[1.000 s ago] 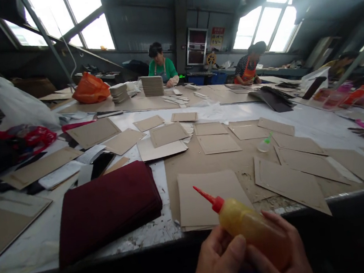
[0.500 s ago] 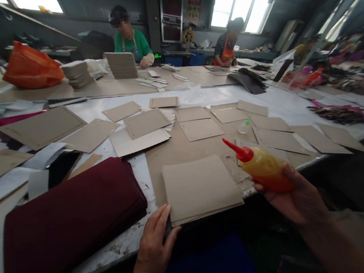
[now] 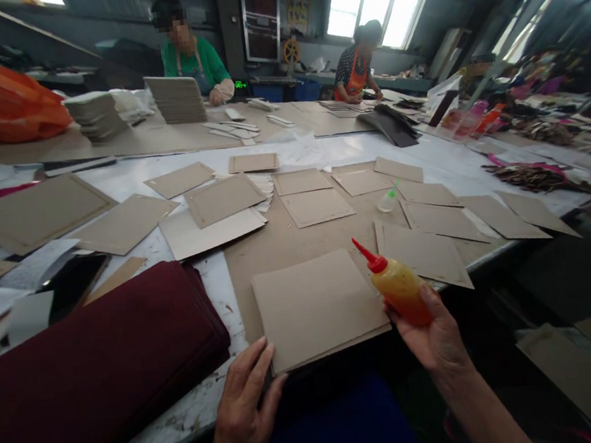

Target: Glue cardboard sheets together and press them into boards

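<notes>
A short stack of grey-brown cardboard sheets (image 3: 316, 308) lies at the table's front edge. My left hand (image 3: 247, 405) rests against its near left corner, fingers stretched out and thumb apart, touching the edge without wrapping round it. In my right hand (image 3: 437, 337) is a squeeze bottle (image 3: 396, 285) of yellow-orange liquid with a red pointed nozzle. The bottle tilts up and to the left, its tip above the right side of the stack and apart from it. My right palm is partly hidden behind the bottle.
Folded maroon cloth (image 3: 103, 364) lies left of the stack. Cardboard pieces (image 3: 320, 204) spread across the table, with a small green-tipped bottle (image 3: 386, 200) among them. Across the table are a person in green (image 3: 211, 64), a person in an orange apron (image 3: 358, 75) and an orange bag (image 3: 9, 101).
My right hand has brought the squeeze bottle left, closer to the stack. My left hand stays at the stack's corner. The whole view has shifted somewhat.
</notes>
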Demonstrator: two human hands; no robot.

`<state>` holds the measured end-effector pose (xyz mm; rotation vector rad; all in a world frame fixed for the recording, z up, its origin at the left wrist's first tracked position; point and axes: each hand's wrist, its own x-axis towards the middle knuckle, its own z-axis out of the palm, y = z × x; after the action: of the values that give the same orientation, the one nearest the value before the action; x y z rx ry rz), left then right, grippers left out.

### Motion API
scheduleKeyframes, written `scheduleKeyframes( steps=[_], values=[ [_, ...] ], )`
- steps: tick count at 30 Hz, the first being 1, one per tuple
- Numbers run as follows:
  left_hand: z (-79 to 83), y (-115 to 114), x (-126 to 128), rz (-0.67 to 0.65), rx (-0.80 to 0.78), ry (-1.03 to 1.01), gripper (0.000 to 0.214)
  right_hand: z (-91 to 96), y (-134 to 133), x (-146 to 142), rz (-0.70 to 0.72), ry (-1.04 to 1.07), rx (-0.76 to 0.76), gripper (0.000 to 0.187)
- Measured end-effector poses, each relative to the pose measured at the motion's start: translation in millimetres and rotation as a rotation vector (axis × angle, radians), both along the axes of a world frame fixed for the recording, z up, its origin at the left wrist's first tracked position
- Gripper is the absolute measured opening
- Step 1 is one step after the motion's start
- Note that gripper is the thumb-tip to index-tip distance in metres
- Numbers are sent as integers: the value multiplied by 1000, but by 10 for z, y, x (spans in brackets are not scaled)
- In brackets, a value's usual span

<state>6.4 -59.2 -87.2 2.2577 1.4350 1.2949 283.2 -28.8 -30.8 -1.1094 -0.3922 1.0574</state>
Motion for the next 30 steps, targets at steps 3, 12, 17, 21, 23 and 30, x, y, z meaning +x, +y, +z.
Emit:
scheduleKeyframes(
  steps=[3, 12, 17, 21, 23, 30],
  values=[
    [25, 8, -7, 17, 13, 32, 38, 77, -12, 56, 40, -65, -26, 29],
    [102, 79, -78, -50, 88, 79, 29, 491, 242, -186, 458, -952, -53, 54],
    [78, 86, -77, -58, 150, 85, 28, 525, 473, -494, 542, -1151, 86, 46],
    [58, 76, -76, -43, 158, 90, 28, 504, 597, -593, 543, -1240, 82, 45],
    [56, 68, -76, -46, 156, 88, 28, 512, 640, -624, 546, -1270, 62, 45],
    [60, 69, -79, -50, 148, 60, 28, 569, 727, -687, 550, -1363, 45, 43]
  ],
)
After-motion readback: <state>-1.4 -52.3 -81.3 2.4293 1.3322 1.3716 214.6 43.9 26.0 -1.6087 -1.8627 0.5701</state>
